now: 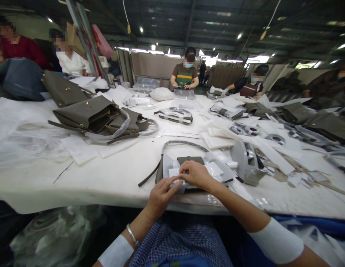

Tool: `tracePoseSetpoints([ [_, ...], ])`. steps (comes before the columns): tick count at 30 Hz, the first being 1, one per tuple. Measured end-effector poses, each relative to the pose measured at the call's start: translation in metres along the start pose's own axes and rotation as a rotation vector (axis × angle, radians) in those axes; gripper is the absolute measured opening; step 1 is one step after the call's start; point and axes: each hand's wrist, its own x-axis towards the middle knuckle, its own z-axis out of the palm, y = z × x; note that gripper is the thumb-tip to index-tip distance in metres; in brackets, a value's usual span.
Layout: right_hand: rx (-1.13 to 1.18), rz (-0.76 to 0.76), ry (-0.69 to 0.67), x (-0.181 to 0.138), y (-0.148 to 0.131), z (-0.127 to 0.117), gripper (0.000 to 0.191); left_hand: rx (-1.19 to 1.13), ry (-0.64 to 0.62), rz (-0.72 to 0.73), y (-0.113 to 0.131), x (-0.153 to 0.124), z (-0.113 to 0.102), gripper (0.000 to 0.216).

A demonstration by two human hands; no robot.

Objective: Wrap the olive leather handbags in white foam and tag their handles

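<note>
Left hand: the left hand (161, 195) has its fingers slightly bent, tips at the white wrapping (169, 163); can't tell if it grips anything
Right hand: the right hand (197, 173) has thumb and fingertips bunched at that same spot, can't tell what's pinched, if anything
Dark bag: the bag (190, 160) lies on the counter (91, 178) at 12 o'clock from the wearer, partly covered, wrapped handle (186, 142) arching on its far side
Tape dispenser: a chunky grey tape dispenser (251, 178), between 1 and 2 o'clock
Other bags: unwrapped dark handbags (90, 111) around 11, a bundled one (176, 116) farther out at 12
Co-worker: a person in a green apron (185, 79), 12 o'clock, across the counter
</note>
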Motion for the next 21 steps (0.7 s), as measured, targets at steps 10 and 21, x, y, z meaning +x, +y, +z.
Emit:
tracePoseSetpoints([
  [10,0.059,-0.073,0.202,-0.012,0.01,0.012,0.003,0.033,-0.049,-0.029,0.003,0.006,-0.006,0.033],
  [21,0.218,0.698,0.629,-0.111,0.156,-0.111,0.024,0.023,-0.012,0.001,-0.005,-0.003,0.002,0.038],
])
